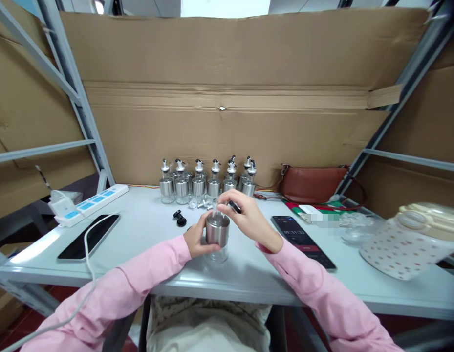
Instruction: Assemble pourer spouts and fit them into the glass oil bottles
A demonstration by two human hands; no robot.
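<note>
A glass oil bottle with a steel sleeve (217, 231) stands upright near the front edge of the table. My left hand (198, 238) is wrapped round its sleeve from the left. Over the bottle's neck, my right hand (245, 215) is closed, thumb and forefinger at the mouth. From its curled fingers a small black part (234, 207) pokes out; the fingertips hide what is at the neck. Loose black caps (180, 218) lie left of the bottle. Small clear and white pieces (201, 204) lie behind it.
Several similar bottles with pour spouts (198, 183) stand at the back. On the left are a power strip (98, 201), a phone (89, 237) and a white cable. A timer phone (303, 242), brown bag (314, 183) and dotted container (406, 244) are on the right.
</note>
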